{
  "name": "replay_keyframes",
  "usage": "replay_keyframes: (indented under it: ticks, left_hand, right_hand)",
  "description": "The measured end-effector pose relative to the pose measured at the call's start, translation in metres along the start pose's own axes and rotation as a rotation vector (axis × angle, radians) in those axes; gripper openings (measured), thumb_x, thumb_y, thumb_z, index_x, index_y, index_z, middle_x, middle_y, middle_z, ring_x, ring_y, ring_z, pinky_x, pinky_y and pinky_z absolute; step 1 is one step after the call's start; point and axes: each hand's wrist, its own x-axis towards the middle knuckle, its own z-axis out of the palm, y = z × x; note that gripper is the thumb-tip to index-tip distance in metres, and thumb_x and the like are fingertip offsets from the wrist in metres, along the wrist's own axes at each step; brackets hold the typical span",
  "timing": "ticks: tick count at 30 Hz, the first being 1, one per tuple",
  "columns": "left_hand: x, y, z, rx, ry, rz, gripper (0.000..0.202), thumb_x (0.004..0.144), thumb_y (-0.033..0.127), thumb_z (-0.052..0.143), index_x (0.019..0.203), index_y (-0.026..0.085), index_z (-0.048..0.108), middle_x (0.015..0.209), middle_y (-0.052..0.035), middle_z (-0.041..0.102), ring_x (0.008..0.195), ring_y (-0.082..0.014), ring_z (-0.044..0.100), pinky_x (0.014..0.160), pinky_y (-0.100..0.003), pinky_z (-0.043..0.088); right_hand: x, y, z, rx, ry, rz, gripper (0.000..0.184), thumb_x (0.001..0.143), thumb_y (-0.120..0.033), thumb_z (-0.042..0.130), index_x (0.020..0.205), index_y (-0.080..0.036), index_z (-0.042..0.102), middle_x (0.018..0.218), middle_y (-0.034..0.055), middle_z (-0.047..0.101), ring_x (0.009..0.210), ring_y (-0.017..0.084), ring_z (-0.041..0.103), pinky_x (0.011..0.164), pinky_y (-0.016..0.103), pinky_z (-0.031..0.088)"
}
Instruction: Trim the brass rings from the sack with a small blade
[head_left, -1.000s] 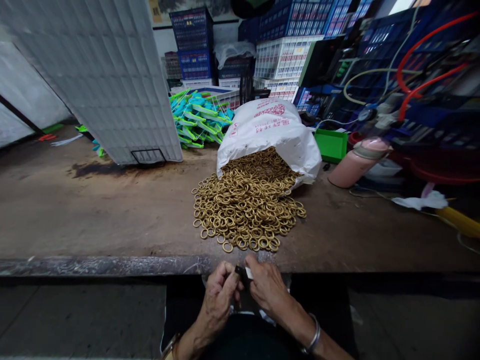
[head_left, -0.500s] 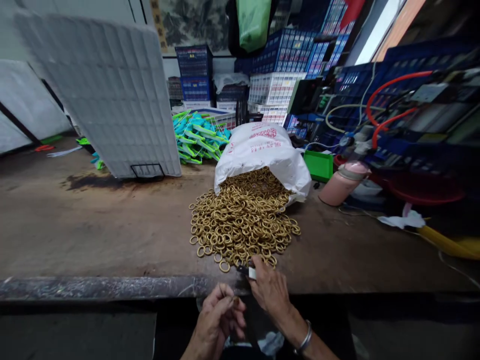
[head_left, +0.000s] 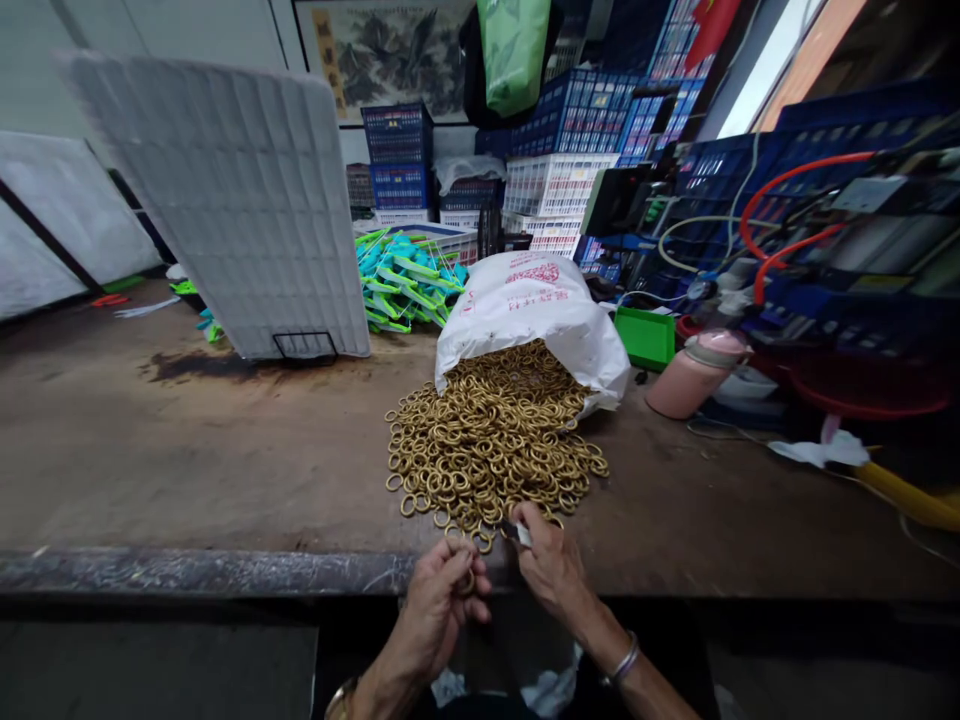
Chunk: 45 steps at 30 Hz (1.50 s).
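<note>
Left hand (head_left: pixel 441 603) pinches one ring (head_left: pixel 466 581) below ring pile (head_left: pixel 491 450); right hand (head_left: pixel 553 566) grips small tool (head_left: pixel 520 534) at pile edge; bulk apparently unprocessed.

Left hand (head_left: pixel 439 605) covers most of one ring (head_left: pixel 467 582). The dark-and-white piece (head_left: pixel 519 533) in right hand (head_left: pixel 553 568) is too small to identify. Both forearms are cut off at 6 o'clock (bottom edge). Machinery (head_left: pixel 862 220) at 3 o'clock is blurred.

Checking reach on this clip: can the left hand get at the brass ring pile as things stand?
Probably yes. The left hand, pinching one ring, sits at the bench edge; only bare bench separates it from the brass ring pile. The right hand, pinching a small piece, is beside it, not across.
</note>
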Motion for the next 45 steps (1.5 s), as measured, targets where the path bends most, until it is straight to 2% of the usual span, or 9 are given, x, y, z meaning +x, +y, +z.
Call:
replay_keyframes:
  ticks: [2,6,10,13,18,23,32,39,45]
  left_hand:
    - [0.005,0.002,0.002,0.066,-0.002,0.048,0.032,0.067,0.038,0.064,0.086,0.016,0.051,0.07,-0.0001,0.054,0.057,-0.01,0.052,0.042,-0.018,0.041]
    - [0.012,0.006,0.007,0.315,-0.031,0.133,0.039,0.07,0.039,0.059,0.1,0.017,0.048,0.067,0.0019,0.053,0.048,-0.0075,0.047,0.037,-0.016,0.037]
    - [0.013,0.011,0.013,0.488,-0.06,0.11,0.029,0.073,0.04,0.054,0.088,0.015,0.054,0.053,0.0059,0.046,0.036,-0.0037,0.036,0.034,-0.015,0.029]
    - [0.011,0.01,0.012,0.502,0.004,0.107,0.022,0.071,0.037,0.056,0.077,0.015,0.054,0.049,0.0071,0.043,0.036,-0.004,0.034,0.036,-0.016,0.026]
    - [0.007,0.003,0.0,0.594,0.091,0.308,0.015,0.073,0.032,0.054,0.071,0.017,0.054,0.053,0.0046,0.048,0.044,-0.0072,0.04,0.045,-0.019,0.032]
    - [0.001,-0.001,-0.006,0.785,0.039,0.479,0.015,0.077,0.029,0.051,0.074,0.016,0.058,0.063,-0.0016,0.058,0.058,-0.0121,0.051,0.058,-0.023,0.038]
    - [-0.005,0.0,-0.003,0.434,-0.114,0.049,0.029,0.077,0.043,0.048,0.07,0.015,0.05,0.054,0.004,0.048,0.035,-0.0032,0.034,0.035,-0.016,0.026]
    - [-0.007,-0.006,-0.006,0.187,-0.104,0.013,0.026,0.075,0.041,0.053,0.072,0.015,0.049,0.056,0.0042,0.048,0.037,-0.003,0.035,0.035,-0.015,0.025]
    - [-0.008,-0.005,-0.005,0.271,-0.063,0.082,0.029,0.073,0.044,0.055,0.07,0.016,0.047,0.05,0.0058,0.045,0.038,-0.004,0.035,0.039,-0.017,0.028]
  right_hand:
    - [0.001,-0.001,-0.006,0.228,-0.053,-0.04,0.01,0.077,-0.02,0.037,0.073,-0.02,0.046,0.061,-0.002,0.05,0.058,0.012,0.047,0.055,0.022,0.033]
    - [-0.003,-0.009,-0.017,0.601,-0.312,-0.032,0.028,0.083,-0.04,0.034,0.067,-0.02,0.041,0.055,-0.0052,0.04,0.052,0.009,0.038,0.052,0.021,0.032]
    - [-0.007,-0.019,-0.023,0.829,-0.486,0.053,0.031,0.078,-0.048,0.043,0.065,-0.019,0.04,0.052,-0.0073,0.036,0.046,0.007,0.032,0.045,0.019,0.027]
    - [-0.009,-0.025,-0.021,0.907,-0.545,0.138,0.033,0.073,-0.051,0.047,0.065,-0.02,0.039,0.047,-0.0088,0.035,0.041,0.005,0.029,0.04,0.018,0.024]
    - [-0.012,-0.027,-0.006,0.891,-0.518,0.219,0.033,0.073,-0.053,0.043,0.068,-0.021,0.039,0.045,-0.0096,0.039,0.034,0.004,0.027,0.033,0.016,0.02]
    - [-0.015,-0.019,0.009,0.764,-0.418,0.213,0.037,0.077,-0.055,0.038,0.07,-0.019,0.043,0.046,-0.0079,0.043,0.033,0.004,0.031,0.034,0.017,0.022]
    - [-0.015,-0.025,0.006,0.653,-0.297,0.06,0.033,0.08,-0.046,0.042,0.064,-0.018,0.046,0.053,-0.004,0.047,0.052,0.009,0.043,0.052,0.021,0.034]
    - [-0.017,-0.021,0.007,0.578,-0.247,0.036,0.029,0.083,-0.038,0.035,0.067,-0.018,0.048,0.055,-0.003,0.047,0.054,0.01,0.045,0.055,0.022,0.035]
    - [-0.026,-0.023,0.006,0.294,-0.294,-0.089,0.014,0.076,-0.017,0.036,0.072,-0.02,0.049,0.062,-0.0016,0.055,0.058,0.012,0.05,0.055,0.021,0.033]
